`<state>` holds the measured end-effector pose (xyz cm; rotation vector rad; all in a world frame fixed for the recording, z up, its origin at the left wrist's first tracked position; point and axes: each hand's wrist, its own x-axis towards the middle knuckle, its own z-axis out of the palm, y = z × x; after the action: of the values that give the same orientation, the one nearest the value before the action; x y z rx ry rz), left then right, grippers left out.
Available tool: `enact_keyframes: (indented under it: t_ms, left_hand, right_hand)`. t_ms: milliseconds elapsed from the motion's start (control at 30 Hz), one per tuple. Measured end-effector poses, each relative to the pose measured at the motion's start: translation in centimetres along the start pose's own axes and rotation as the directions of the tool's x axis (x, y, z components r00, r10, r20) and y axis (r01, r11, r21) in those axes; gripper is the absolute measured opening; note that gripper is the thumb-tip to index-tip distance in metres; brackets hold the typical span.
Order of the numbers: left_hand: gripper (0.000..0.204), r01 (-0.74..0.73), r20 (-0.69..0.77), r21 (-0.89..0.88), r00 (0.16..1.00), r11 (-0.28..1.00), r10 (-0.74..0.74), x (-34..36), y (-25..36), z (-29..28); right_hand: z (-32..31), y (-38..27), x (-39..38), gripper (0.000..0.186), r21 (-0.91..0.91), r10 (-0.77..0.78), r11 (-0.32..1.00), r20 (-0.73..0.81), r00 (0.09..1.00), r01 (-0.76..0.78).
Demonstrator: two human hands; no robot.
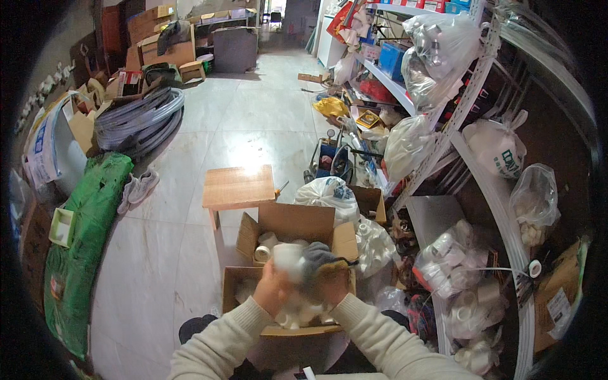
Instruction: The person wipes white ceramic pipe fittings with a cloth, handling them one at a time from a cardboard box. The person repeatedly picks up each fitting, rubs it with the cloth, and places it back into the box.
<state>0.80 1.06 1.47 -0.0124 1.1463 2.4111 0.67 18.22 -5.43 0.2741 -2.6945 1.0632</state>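
Observation:
Held in my left hand (275, 288) is a white plastic fitting (287, 257), blurred, above an open cardboard box (231, 297). My right hand (337, 286) grips a dark grey cloth (318, 258) with a mustard patch, right against the fitting; its fingers are partly hidden behind the cloth. Several white pieces, probably fittings, lie in the box below. A second open box (297, 215) stands just behind, with more white fittings (265, 247) in its left part.
A wooden stool (234, 183) stands ahead. Hose coils (139, 120), white shoes (139, 189) and a green wrapped bundle (75, 272) lie on the left. Metal shelving (456, 142) with bagged goods (405, 145) lines the right, bags heaped low beside the boxes.

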Motion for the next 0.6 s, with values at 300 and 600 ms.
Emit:
enact_keyframes:
  t_ms: [300, 600]
  left_hand:
    - [0.047, -0.033, -0.140, -0.056, 0.990, 0.998, 0.025, -0.1, 0.2, 0.8]
    - [0.057, -0.029, -0.157, 0.174, 0.986, 0.984, 0.057, -1.0, 0.7, 1.6]
  right_hand:
    - [0.2, -5.1, -1.4, 0.052, 0.086, -0.185, 0.978, -0.072, 0.980, 0.191]
    - [-1.7, -3.8, 0.0, 0.026, 0.293, -0.092, 0.948, -0.110, 0.990, 0.121]
